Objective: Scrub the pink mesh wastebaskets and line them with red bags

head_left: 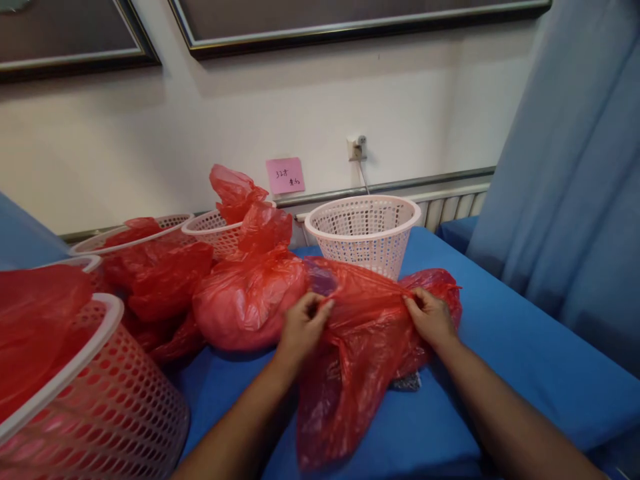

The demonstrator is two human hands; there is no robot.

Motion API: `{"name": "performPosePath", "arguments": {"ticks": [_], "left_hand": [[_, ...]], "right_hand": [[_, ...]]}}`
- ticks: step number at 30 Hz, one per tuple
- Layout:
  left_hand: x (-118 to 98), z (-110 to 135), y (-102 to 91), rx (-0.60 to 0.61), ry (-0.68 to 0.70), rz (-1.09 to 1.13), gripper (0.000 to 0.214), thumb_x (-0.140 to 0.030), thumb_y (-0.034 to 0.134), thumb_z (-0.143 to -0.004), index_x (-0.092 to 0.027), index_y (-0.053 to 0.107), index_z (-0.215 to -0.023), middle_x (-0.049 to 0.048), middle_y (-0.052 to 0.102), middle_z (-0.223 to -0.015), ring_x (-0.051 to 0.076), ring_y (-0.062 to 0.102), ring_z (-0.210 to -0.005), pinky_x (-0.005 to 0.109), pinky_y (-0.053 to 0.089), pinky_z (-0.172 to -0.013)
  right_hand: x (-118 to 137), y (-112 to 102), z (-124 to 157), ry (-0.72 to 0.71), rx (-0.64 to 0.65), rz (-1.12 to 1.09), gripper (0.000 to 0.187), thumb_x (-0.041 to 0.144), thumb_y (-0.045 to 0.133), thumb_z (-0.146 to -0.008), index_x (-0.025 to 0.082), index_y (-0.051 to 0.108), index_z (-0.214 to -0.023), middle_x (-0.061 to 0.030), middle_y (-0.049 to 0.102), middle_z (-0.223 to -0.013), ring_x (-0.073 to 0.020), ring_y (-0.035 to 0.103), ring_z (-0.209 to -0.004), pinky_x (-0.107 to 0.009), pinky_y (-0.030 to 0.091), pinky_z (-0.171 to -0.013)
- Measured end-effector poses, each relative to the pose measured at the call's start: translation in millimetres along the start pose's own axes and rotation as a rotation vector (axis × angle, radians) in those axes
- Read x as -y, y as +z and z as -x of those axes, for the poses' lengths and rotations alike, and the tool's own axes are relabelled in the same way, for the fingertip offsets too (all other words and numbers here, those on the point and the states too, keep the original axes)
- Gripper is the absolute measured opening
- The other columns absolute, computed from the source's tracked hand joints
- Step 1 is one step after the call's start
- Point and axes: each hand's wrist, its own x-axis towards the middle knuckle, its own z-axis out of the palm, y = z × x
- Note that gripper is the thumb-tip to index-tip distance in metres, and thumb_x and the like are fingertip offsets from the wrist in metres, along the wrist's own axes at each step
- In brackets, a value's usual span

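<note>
A thin red plastic bag (367,313) is stretched between my two hands above the blue table (500,333). My left hand (303,327) pinches its upper edge on the left. My right hand (430,317) pinches the same edge on the right. The rest of the bag hangs crumpled toward me, with something dark and purple showing through it near my left hand. An empty white perforated basket (364,230) stands just behind the bag.
A stuffed red bag (247,300) lies left of my hands. Several white baskets lined with red bags stand at the left, the nearest one (100,400) at the front. A blue curtain (575,200) hangs on the right. A pink note (285,175) is stuck on the wall.
</note>
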Motion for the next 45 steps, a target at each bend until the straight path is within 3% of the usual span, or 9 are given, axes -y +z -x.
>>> {"name": "performPosePath", "arguments": {"ticks": [7, 13, 17, 24, 28, 32, 40, 43, 45], "left_hand": [[-24, 11, -70.4, -0.469, -0.074, 0.546, 0.035, -0.040, 0.081, -0.070, -0.017, 0.055, -0.073, -0.0060, 0.051, -0.061, 0.006, 0.045, -0.050, 0.018, 0.039, -0.050], [-9, 9, -32.6, -0.219, -0.045, 0.017, 0.062, -0.049, 0.084, -0.063, -0.017, 0.064, -0.112, 0.0124, 0.067, -0.118, 0.026, 0.063, -0.106, 0.036, 0.050, -0.087], [1, -7, -14.6, -0.047, -0.082, -0.091, 0.037, -0.046, 0.083, -0.062, -0.016, 0.065, -0.074, 0.0013, 0.064, -0.069, 0.017, 0.059, -0.066, 0.027, 0.043, -0.061], [10, -6, -57.4, -0.544, -0.158, 0.549, 0.041, -0.048, 0.081, -0.064, -0.016, 0.058, -0.076, -0.0050, 0.058, -0.064, 0.006, 0.048, -0.050, 0.018, 0.039, -0.051], [12, 35, -51.6, -0.138, -0.326, 0.313, 0.048, -0.063, 0.074, -0.068, -0.016, 0.068, -0.077, 0.0065, 0.070, -0.073, 0.016, 0.061, -0.058, 0.027, 0.048, -0.054], [13, 67, -22.9, 0.180, -0.271, 0.044, 0.035, -0.044, 0.084, -0.063, -0.020, 0.075, -0.087, 0.0065, 0.073, -0.081, 0.021, 0.064, -0.070, 0.031, 0.050, -0.062], [17, 68, -62.6, -0.434, -0.259, 0.247, 0.034, -0.048, 0.077, -0.073, -0.017, 0.065, -0.079, -0.0042, 0.057, -0.061, 0.009, 0.049, -0.052, 0.018, 0.040, -0.050], [17, 73, -58.3, -0.397, -0.317, 0.254, 0.044, -0.056, 0.077, -0.072, -0.017, 0.068, -0.089, 0.0027, 0.069, -0.079, 0.014, 0.062, -0.067, 0.023, 0.050, -0.062], [14, 79, -44.8, -0.209, -0.378, 0.278, 0.050, -0.055, 0.081, -0.066, -0.017, 0.070, -0.097, 0.0070, 0.073, -0.088, 0.018, 0.066, -0.074, 0.028, 0.054, -0.068]], "right_hand": [[-4, 0, -1, 0.091, 0.008, 0.028, 0.028, 0.048, 0.051, -0.087, 0.024, 0.060, -0.075, 0.0002, 0.067, -0.068, -0.0195, 0.060, -0.065, -0.030, 0.044, -0.065], [6, 1, 8, -0.075, 0.070, -0.110, 0.021, 0.038, 0.053, -0.087, 0.022, 0.062, -0.076, 0.0005, 0.065, -0.073, -0.0177, 0.061, -0.069, -0.029, 0.047, -0.069], [9, 0, 11, -0.155, 0.109, -0.148, 0.018, 0.033, 0.053, -0.087, 0.022, 0.064, -0.079, -0.0002, 0.067, -0.076, -0.0175, 0.062, -0.071, -0.028, 0.048, -0.070], [-1, 0, 4, 0.070, -0.021, -0.089, 0.027, 0.045, 0.054, -0.084, 0.021, 0.066, -0.082, -0.0012, 0.070, -0.075, -0.0200, 0.063, -0.070, -0.031, 0.048, -0.070], [0, 0, 4, 0.118, -0.059, -0.105, 0.028, 0.047, 0.054, -0.083, 0.021, 0.067, -0.083, -0.0016, 0.071, -0.075, -0.0205, 0.063, -0.071, -0.031, 0.049, -0.070], [2, 1, 7, 0.071, -0.017, -0.136, 0.025, 0.044, 0.055, -0.083, 0.021, 0.066, -0.081, -0.0008, 0.071, -0.076, -0.0197, 0.063, -0.072, -0.031, 0.049, -0.073], [1, -3, 6, 0.121, -0.099, -0.093, 0.024, 0.043, 0.055, -0.082, 0.022, 0.067, -0.083, -0.0001, 0.070, -0.075, -0.0203, 0.062, -0.070, -0.031, 0.048, -0.070], [2, -2, 6, 0.079, -0.057, -0.132, 0.022, 0.041, 0.056, -0.083, 0.022, 0.066, -0.083, 0.0001, 0.070, -0.075, -0.0197, 0.062, -0.070, -0.031, 0.048, -0.071], [5, 0, 9, 0.026, -0.002, -0.164, 0.021, 0.040, 0.056, -0.083, 0.021, 0.066, -0.082, 0.0002, 0.069, -0.075, -0.0188, 0.061, -0.070, -0.030, 0.048, -0.070]]}}
